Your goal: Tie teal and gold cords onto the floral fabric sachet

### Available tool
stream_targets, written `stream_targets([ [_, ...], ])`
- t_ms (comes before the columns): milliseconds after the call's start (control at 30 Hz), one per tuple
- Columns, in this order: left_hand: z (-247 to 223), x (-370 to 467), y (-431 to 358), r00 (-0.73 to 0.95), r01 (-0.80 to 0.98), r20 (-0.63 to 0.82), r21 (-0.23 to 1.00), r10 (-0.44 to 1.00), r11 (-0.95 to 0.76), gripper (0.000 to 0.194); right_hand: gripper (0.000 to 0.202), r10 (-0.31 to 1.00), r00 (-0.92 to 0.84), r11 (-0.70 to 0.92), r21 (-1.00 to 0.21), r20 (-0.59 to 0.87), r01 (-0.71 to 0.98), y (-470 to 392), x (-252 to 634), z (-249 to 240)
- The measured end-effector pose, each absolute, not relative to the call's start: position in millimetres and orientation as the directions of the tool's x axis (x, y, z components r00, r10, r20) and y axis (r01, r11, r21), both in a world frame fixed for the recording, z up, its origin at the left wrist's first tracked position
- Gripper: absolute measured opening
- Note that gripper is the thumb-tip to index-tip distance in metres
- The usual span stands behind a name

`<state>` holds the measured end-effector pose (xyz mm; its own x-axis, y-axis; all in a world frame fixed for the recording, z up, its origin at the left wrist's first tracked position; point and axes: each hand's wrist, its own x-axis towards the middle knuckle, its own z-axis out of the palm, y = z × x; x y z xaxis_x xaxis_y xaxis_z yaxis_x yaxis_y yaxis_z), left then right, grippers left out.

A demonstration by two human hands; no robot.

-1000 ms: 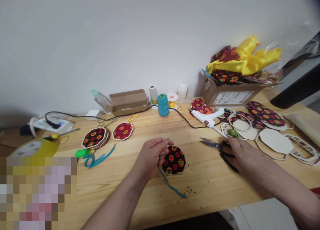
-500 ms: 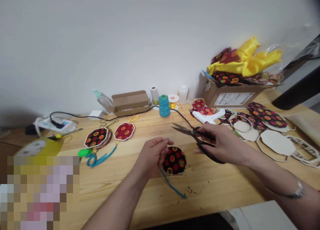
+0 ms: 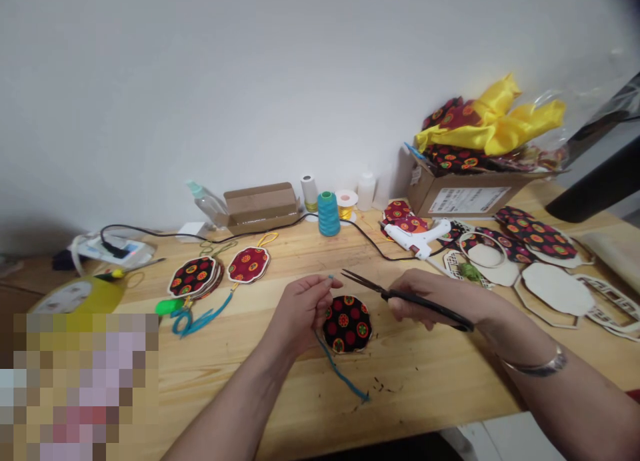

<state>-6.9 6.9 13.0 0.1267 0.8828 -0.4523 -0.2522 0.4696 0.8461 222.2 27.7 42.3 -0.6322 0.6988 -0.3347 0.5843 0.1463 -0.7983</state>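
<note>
A: Left hand (image 3: 306, 314) status?
B: Narrow pinch, thumb and forefinger together. A teal tip (image 3: 331, 276) pokes out just above them.
A: Right hand (image 3: 435, 297)?
B: Wrapped round the scissors (image 3: 386, 294). Can't tell which fingers sit in the loops.
A: Key relation?
B: Scissors' long axis slants from handles at lower right to points at upper left, so the blades aim at the pinch. Points sit just right of the teal tip and a touch higher, apart in view. Depth gap: can't tell.
A: Blades?
B: Look barely parted.
A: Which hand is nearer the tip?
B: Left, it's on it. Right is off to the right, a blade length back.
A: And the floral disc (image 3: 347, 324)?
B: Right beside the left hand, below the blades. Its left edge is behind the fingers, so can't tell if they grip it.
A: Teal cord (image 3: 343, 377)?
B: Comes out under the left hand, trails down and right across the surface (image 3: 240, 381). Link to the tip is hidden.
A: Further out?
B: Dark scraps (image 3: 383, 385) by the cord's end. Teal spool (image 3: 329, 214) and glue gun (image 3: 417, 237) farther back.
</note>
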Motion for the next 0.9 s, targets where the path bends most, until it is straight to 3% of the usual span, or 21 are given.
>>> stream_targets([
  [100,15,-7,7,0.12,-0.255,-0.446,0.85,0.887,0.462,0.027,0.053,0.648,-0.61,0.083,-0.753,-0.457,0.652,27,220,45],
  [900,15,1,0,0.203,-0.209,-0.448,0.849,0.871,0.485,0.025,0.05,0.603,-0.689,-0.013,-0.868,-0.403,0.496,25,203,30],
])
